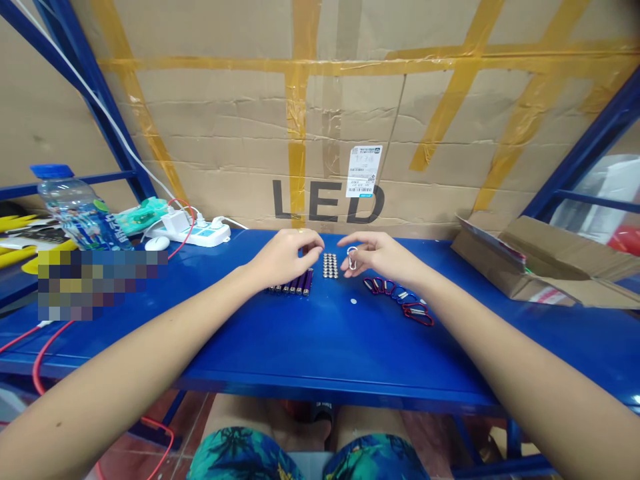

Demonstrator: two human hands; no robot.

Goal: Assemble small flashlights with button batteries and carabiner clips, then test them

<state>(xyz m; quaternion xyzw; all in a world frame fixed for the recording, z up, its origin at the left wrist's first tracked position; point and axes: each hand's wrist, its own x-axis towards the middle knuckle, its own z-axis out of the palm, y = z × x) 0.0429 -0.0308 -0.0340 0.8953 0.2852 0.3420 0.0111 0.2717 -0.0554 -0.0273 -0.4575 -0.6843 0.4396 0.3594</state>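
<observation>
My left hand [287, 257] is over a row of slim purple metal tubes [300, 285]. Its thumb and forefinger tips nearly meet in a pinch, and I cannot make out anything between them. In my right hand [373, 253] a silver carabiner [353, 258] hangs between thumb and fingers. Small shiny button cells [331, 265] stand in a neat block on the blue table between both hands. Beneath my right wrist lies a curved row of carabiners, among them purple ones [380, 286], a blue one [404, 295] and a red one [418, 313]. A small pale disc [353, 301] lies nearby.
An open cardboard box [520, 267] sits at the right. To the left are a water bottle [83, 210], a white power strip [205, 232] with plugs, and red cables [47, 353]. A large taped carton [225, 133] walls off the table's [320, 353] back.
</observation>
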